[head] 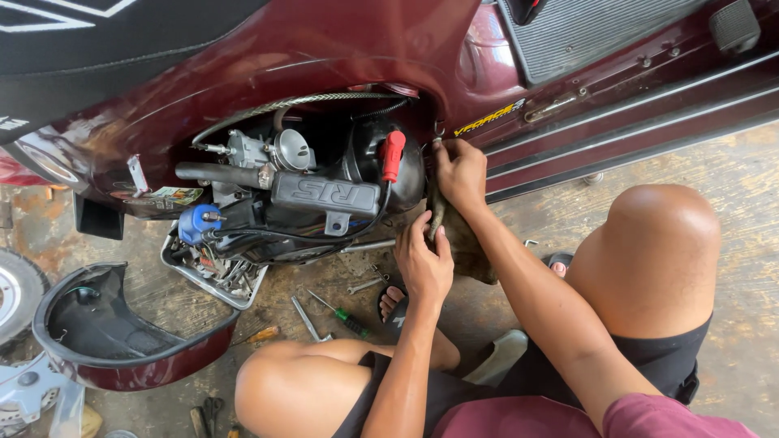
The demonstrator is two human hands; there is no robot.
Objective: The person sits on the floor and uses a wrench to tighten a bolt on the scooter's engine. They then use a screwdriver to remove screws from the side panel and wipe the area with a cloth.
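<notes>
A dark red scooter (324, 49) lies on its side with a body panel off, baring the engine bay (308, 178) with a carburettor, hoses and a red spark-plug cap (393, 154). My right hand (459, 172) presses against the edge of the opening, fingers closed on the top of a dirty brown rag (466, 247). My left hand (423, 261) grips the same rag lower down, just below the engine. The rag hangs between both hands. My bare knees frame the view.
A removed dark red panel (122, 341) lies on the concrete at the left. A metal tray (213, 280) of tools sits under the engine. Wrenches (365, 284), a green-handled screwdriver (345, 316) and pliers (213, 410) lie on the floor. A wheel (15, 292) is at far left.
</notes>
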